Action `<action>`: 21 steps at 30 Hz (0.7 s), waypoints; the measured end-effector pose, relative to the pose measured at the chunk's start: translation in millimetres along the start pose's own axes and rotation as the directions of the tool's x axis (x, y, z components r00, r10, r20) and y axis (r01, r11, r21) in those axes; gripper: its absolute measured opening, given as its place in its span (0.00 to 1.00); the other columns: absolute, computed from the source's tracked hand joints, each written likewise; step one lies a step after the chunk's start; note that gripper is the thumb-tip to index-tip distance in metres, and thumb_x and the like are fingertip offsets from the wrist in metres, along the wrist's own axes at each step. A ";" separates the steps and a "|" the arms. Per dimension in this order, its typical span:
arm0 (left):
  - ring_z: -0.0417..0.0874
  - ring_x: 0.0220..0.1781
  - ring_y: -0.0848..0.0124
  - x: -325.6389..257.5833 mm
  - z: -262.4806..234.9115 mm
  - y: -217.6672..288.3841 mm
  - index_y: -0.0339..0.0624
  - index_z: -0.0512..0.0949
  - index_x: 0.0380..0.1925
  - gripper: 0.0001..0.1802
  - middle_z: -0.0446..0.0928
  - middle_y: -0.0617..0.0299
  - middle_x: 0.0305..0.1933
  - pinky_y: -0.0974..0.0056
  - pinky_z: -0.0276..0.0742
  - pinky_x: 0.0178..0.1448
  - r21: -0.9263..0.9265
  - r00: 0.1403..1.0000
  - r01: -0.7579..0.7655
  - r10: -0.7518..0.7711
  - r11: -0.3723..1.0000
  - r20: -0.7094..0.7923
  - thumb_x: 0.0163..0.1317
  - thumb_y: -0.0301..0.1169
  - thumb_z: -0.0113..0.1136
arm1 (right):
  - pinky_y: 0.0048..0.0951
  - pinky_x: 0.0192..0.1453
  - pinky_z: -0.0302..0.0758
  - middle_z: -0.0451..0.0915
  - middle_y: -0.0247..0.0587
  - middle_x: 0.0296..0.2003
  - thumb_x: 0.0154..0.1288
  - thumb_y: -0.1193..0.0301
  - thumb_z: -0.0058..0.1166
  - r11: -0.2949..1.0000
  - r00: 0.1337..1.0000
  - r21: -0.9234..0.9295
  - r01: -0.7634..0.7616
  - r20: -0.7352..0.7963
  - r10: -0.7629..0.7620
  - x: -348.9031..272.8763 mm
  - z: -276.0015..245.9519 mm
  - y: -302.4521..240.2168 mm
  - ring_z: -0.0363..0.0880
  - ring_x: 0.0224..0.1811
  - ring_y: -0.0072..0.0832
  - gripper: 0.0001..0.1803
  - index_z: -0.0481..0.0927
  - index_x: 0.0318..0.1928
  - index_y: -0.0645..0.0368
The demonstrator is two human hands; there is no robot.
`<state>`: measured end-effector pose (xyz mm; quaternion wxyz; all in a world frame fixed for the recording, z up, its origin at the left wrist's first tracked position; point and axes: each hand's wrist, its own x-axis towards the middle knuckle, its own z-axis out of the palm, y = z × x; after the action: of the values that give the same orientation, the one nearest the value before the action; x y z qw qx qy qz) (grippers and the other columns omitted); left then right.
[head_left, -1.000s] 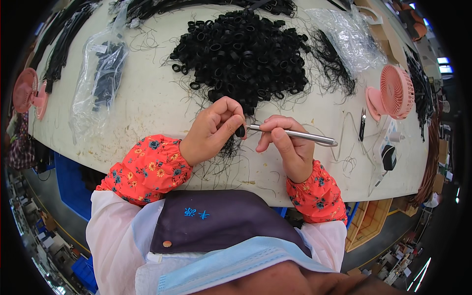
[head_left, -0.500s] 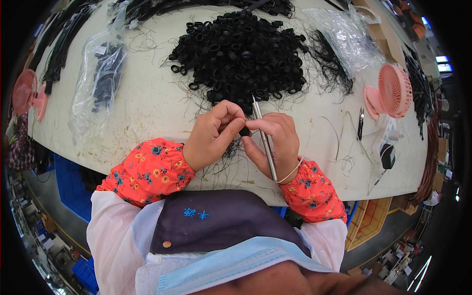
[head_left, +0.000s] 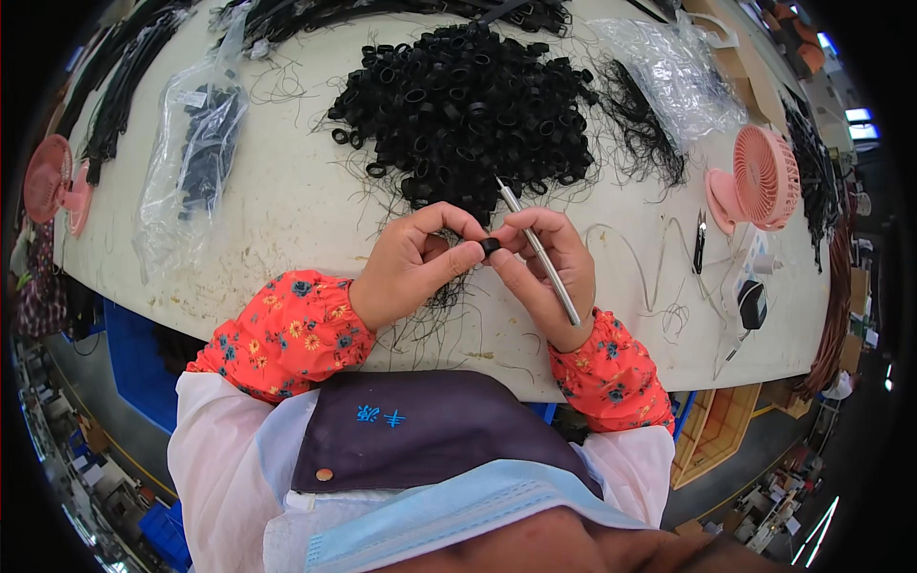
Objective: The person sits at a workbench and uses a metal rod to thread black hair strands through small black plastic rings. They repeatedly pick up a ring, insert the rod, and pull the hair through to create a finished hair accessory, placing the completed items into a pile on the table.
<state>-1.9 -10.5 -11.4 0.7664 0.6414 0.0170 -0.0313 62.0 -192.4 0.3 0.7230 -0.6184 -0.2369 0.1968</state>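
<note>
head view: pinches a small black ring (head_left: 490, 245) between the bent thumb and forefinger of the left hand (head_left: 406, 267), fingertips closed right onto it. meets the same ring from the other side with thumb and forefinger of the right hand (head_left: 554, 272), also nearly closed, and at the same time holds a silver pen-like tool (head_left: 541, 253) slantwise across the right fingers, thin end pointing up and away, blunt end down by the wrist. holds the ring over the pale tabletop (head_left: 287, 172), near the middle of the view, just nearer than a big heap of black rings (head_left: 468, 105). sees the tool's thin end against the near edge of that heap, but cannot tell it as touching or clear. wears orange-red floral sleeves (head_left: 287, 329) and a dark apron (head_left: 430, 430). has loose black threads (head_left: 444, 291) strewn beside the left hand, a clear plastic bag (head_left: 158, 201) of dark pieces well off to the left, a tangle of black threads (head_left: 645, 124) beside the heap, and crumpled clear plastic (head_left: 683, 81) past that. shows to the right a slim black tool (head_left: 700, 250), a black device (head_left: 753, 305) and a pink fan (head_left: 767, 179)
</note>
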 end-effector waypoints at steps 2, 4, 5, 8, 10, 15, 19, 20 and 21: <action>0.66 0.24 0.91 1.5 -1.2 -3.8 0.39 0.76 0.40 0.07 0.76 0.71 0.36 0.81 0.61 0.26 -0.032 1.000 -0.018 0.018 0.999 0.003 0.64 0.27 0.59 | 0.22 0.49 0.76 0.78 0.41 0.42 0.61 0.84 0.55 1.000 1.000 -0.012 0.010 0.012 -0.010 -0.1 0.3 1.0 0.78 0.44 0.22 0.18 0.71 0.51 0.64; 0.66 0.24 0.92 2.5 -0.6 -5.0 0.39 0.76 0.39 0.07 0.76 0.70 0.37 0.81 0.60 0.25 -0.084 1.000 -0.026 0.026 0.996 0.002 0.64 0.27 0.61 | 0.22 0.49 0.76 0.78 0.42 0.43 0.62 0.84 0.54 0.999 1.000 -0.035 0.011 0.026 -0.010 -0.1 -0.1 0.6 0.79 0.45 0.23 0.17 0.70 0.52 0.64; 0.65 0.23 0.92 3.5 -0.6 -2.8 0.40 0.76 0.39 0.06 0.77 0.69 0.39 0.81 0.59 0.24 -0.122 1.000 0.003 -0.004 0.993 -0.003 0.64 0.28 0.60 | 0.23 0.49 0.76 0.78 0.43 0.44 0.62 0.84 0.54 0.999 0.999 -0.053 0.007 0.034 -0.005 -0.1 -0.7 -0.6 0.79 0.45 0.23 0.17 0.70 0.52 0.64; 0.62 0.20 0.91 7.2 -3.7 7.7 0.43 0.73 0.40 0.05 0.77 0.66 0.42 0.81 0.56 0.21 -0.276 0.994 0.108 -0.108 0.955 0.018 0.67 0.30 0.56 | 0.23 0.49 0.77 0.79 0.45 0.44 0.65 0.83 0.52 0.992 0.998 -0.109 0.065 0.006 -0.065 0.8 -0.3 -4.9 0.79 0.46 0.24 0.15 0.70 0.52 0.65; 0.59 0.17 0.89 8.2 -11.0 10.7 0.47 0.71 0.42 0.04 0.75 0.63 0.41 0.80 0.55 0.20 -0.429 0.978 0.209 -0.185 0.879 0.096 0.70 0.32 0.51 | 0.24 0.49 0.76 0.79 0.45 0.44 0.67 0.81 0.50 0.986 0.995 -0.138 0.092 -0.020 -0.096 0.7 -0.2 -8.6 0.80 0.45 0.25 0.14 0.70 0.52 0.65; 0.57 0.15 0.87 8.1 -16.5 12.5 0.49 0.67 0.46 0.07 0.76 0.62 0.33 0.79 0.55 0.19 -0.502 0.949 0.313 -0.245 0.806 0.198 0.72 0.35 0.47 | 0.25 0.49 0.76 0.80 0.45 0.41 0.71 0.76 0.47 0.985 0.993 -0.138 0.104 -0.033 -0.109 -0.8 -7.3 -15.8 0.79 0.42 0.24 0.13 0.70 0.53 0.65; 0.55 0.15 0.86 7.8 -13.7 10.3 0.48 0.66 0.44 0.07 0.71 0.69 0.23 0.78 0.50 0.19 -0.535 0.945 0.327 -0.270 0.779 0.185 0.72 0.35 0.49 | 0.23 0.47 0.74 0.80 0.42 0.34 0.72 0.71 0.46 0.989 0.991 -0.090 0.121 0.077 -0.114 -4.3 -16.0 -17.4 0.79 0.38 0.23 0.14 0.71 0.52 0.67; 0.55 0.15 0.86 7.8 -13.1 11.4 0.47 0.66 0.44 0.07 0.68 0.71 0.22 0.78 0.50 0.19 -0.527 0.943 0.333 -0.282 0.782 0.178 0.72 0.35 0.49 | 0.23 0.45 0.75 0.80 0.41 0.32 0.73 0.70 0.46 0.994 0.993 -0.061 0.095 0.080 -0.090 -5.3 -14.5 -17.1 0.80 0.37 0.23 0.14 0.73 0.51 0.67; 0.54 0.15 0.86 7.7 -12.6 13.6 0.47 0.66 0.44 0.07 0.65 0.72 0.21 0.77 0.50 0.19 -0.518 0.941 0.339 -0.294 0.785 0.170 0.72 0.35 0.49 | 0.23 0.44 0.75 0.80 0.41 0.32 0.73 0.70 0.46 0.994 0.992 -0.068 0.090 0.099 -0.083 -4.8 -12.7 -17.4 0.80 0.36 0.23 0.14 0.73 0.50 0.67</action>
<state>6.9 4.1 -0.8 0.8994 0.3856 0.1015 -0.1790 65.3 -208.0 15.4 0.6959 -0.6232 -0.3047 0.1860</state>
